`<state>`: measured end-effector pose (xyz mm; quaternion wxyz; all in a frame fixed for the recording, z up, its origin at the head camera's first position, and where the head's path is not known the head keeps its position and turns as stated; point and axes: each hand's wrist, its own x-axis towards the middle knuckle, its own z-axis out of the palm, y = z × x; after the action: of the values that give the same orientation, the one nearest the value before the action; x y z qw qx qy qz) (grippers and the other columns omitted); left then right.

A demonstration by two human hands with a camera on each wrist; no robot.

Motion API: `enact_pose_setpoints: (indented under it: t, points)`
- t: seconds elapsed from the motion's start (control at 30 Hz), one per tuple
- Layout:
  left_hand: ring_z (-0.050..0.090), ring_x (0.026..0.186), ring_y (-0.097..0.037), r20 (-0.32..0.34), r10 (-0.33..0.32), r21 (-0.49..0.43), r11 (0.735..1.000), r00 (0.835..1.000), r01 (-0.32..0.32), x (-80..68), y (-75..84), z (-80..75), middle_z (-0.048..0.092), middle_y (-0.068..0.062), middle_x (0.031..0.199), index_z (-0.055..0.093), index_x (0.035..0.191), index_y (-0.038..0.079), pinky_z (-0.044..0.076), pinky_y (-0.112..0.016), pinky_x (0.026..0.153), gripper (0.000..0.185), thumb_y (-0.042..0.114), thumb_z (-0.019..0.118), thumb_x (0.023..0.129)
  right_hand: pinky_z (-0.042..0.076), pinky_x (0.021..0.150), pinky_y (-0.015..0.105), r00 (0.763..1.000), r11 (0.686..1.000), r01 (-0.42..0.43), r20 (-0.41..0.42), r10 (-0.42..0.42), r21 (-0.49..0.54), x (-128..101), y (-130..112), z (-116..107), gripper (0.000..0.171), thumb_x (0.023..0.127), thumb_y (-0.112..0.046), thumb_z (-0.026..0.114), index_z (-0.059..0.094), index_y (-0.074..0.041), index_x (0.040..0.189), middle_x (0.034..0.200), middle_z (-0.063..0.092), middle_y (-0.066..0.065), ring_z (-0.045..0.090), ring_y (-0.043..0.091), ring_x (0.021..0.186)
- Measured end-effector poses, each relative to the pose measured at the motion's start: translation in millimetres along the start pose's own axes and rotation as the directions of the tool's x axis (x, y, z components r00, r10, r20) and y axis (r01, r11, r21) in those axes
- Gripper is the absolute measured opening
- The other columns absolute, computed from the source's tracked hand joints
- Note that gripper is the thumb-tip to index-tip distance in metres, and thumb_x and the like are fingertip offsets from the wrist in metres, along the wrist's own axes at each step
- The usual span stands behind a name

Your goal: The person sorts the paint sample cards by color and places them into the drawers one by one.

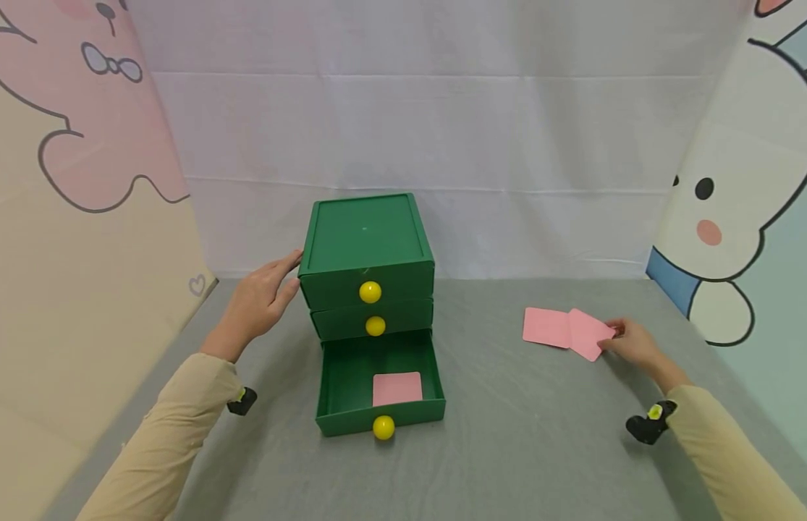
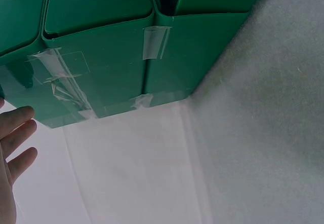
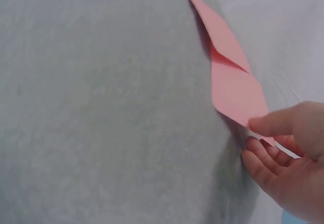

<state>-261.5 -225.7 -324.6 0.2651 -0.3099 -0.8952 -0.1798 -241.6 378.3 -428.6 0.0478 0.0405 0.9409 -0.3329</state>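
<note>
While the left hand (image 1: 260, 304) rests with straight fingers against the left side of the green drawer chest (image 1: 367, 250), its grip open and holding nothing, the right hand (image 1: 631, 344) pinches the near corner of a pink card (image 1: 588, 334) lying on the grey worktop (image 1: 527, 434). That card overlaps a second pink card (image 1: 545, 327) just beside it, well to the right of the chest. A third pink card (image 1: 396, 388) lies flat inside the bottom drawer (image 1: 338, 376), which is pulled out; the two drawers above it are pushed in. Each drawer front carries a yellow knob (image 1: 383, 427).
</note>
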Motion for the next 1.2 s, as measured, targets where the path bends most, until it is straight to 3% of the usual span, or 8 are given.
enact_pose_setpoints:
  t: [0.2, 0.43, 0.57, 0.7, 0.77, 0.83, 0.93, 1.2]
  points:
    - [0.049, 0.113, -0.038, -0.011, 0.012, -0.003, 1.000, 1.000, -0.012, 0.2, -0.6, 0.4, 0.052, -0.021, 0.126, 0.038, 0.136, -0.002, 0.039, -0.053, 0.092, 0.048, 0.027, 0.038, 0.098, 0.052, 0.065, 0.020, 0.999, 0.975, -0.018, 0.035, 0.011, 0.222, -3, 5, -8, 0.043, 0.089, 0.004, 0.044, 0.028, 0.026, 0.123, 0.101, 0.044, 0.029, 0.053, 0.010, 0.076]
    - [0.049, 0.113, -0.038, -0.011, 0.013, -0.013, 1.000, 1.000, -0.013, 0.0, 0.1, 0.6, 0.052, -0.022, 0.125, 0.038, 0.136, -0.003, 0.039, -0.053, 0.092, 0.048, 0.026, 0.039, 0.098, 0.052, 0.062, 0.023, 0.997, 0.971, -0.076, 0.020, 0.074, 0.226, -10, 9, -27, 0.044, 0.086, 0.005, 0.042, 0.029, 0.027, 0.122, 0.100, 0.044, 0.030, 0.052, 0.010, 0.071]
    - [0.049, 0.113, -0.038, -0.015, 0.013, -0.014, 1.000, 1.000, -0.013, 0.1, 0.1, 1.0, 0.052, -0.021, 0.125, 0.039, 0.135, -0.003, 0.039, -0.053, 0.091, 0.048, 0.026, 0.039, 0.098, 0.049, 0.051, 0.019, 0.993, 0.970, -0.107, -0.024, 0.115, 0.217, 6, 43, -33, 0.046, 0.086, 0.002, 0.044, 0.031, 0.023, 0.124, 0.104, 0.045, 0.030, 0.054, 0.014, 0.072]
    - [0.049, 0.113, -0.038, -0.020, 0.012, -0.014, 1.000, 1.000, -0.013, 0.0, -0.2, 1.2, 0.052, -0.021, 0.125, 0.039, 0.136, -0.002, 0.040, -0.053, 0.090, 0.047, 0.026, 0.039, 0.098, 0.052, 0.056, 0.021, 0.989, 0.981, -0.089, -0.100, 0.108, 0.172, 35, 90, -30, 0.045, 0.088, -0.004, 0.047, 0.037, 0.017, 0.126, 0.108, 0.046, 0.029, 0.057, 0.017, 0.075]
    - [0.049, 0.112, -0.038, -0.020, 0.010, -0.013, 1.000, 1.000, -0.011, -0.4, -0.4, 1.3, 0.053, -0.021, 0.125, 0.039, 0.136, -0.002, 0.040, -0.053, 0.090, 0.047, 0.026, 0.039, 0.098, 0.055, 0.067, 0.028, 0.991, 0.984, -0.087, -0.089, 0.102, 0.156, 29, 75, -32, 0.045, 0.088, -0.005, 0.048, 0.037, 0.017, 0.127, 0.109, 0.046, 0.030, 0.058, 0.020, 0.078]
    - [0.049, 0.112, -0.038, -0.020, 0.011, -0.009, 1.000, 1.000, -0.011, -0.2, -0.2, 1.1, 0.053, -0.021, 0.125, 0.038, 0.136, -0.002, 0.040, -0.053, 0.090, 0.047, 0.026, 0.039, 0.098, 0.055, 0.067, 0.031, 0.994, 0.982, -0.082, -0.061, 0.094, 0.170, 23, 58, -34, 0.046, 0.088, -0.006, 0.049, 0.037, 0.015, 0.127, 0.105, 0.048, 0.024, 0.059, 0.017, 0.078]
    - [0.049, 0.112, -0.038, -0.019, 0.013, -0.005, 1.000, 1.000, -0.013, -0.2, -0.3, 1.3, 0.053, -0.021, 0.125, 0.038, 0.136, -0.002, 0.040, -0.053, 0.090, 0.048, 0.026, 0.039, 0.098, 0.054, 0.073, 0.036, 0.997, 0.977, -0.078, 0.005, 0.078, 0.199, 2, 6, -36, 0.046, 0.089, -0.005, 0.048, 0.035, 0.016, 0.128, 0.101, 0.049, 0.021, 0.058, 0.017, 0.079]
    - [0.049, 0.113, -0.038, -0.022, 0.018, -0.008, 1.000, 1.000, -0.018, 0.0, -0.6, 1.2, 0.052, -0.021, 0.126, 0.038, 0.136, -0.002, 0.040, -0.053, 0.091, 0.048, 0.027, 0.039, 0.098, 0.054, 0.075, 0.031, 0.994, 0.972, 0.097, 0.037, -0.107, 0.212, -23, -83, -15, 0.040, 0.091, -0.001, 0.046, 0.039, 0.018, 0.125, 0.102, 0.048, 0.022, 0.056, 0.017, 0.082]
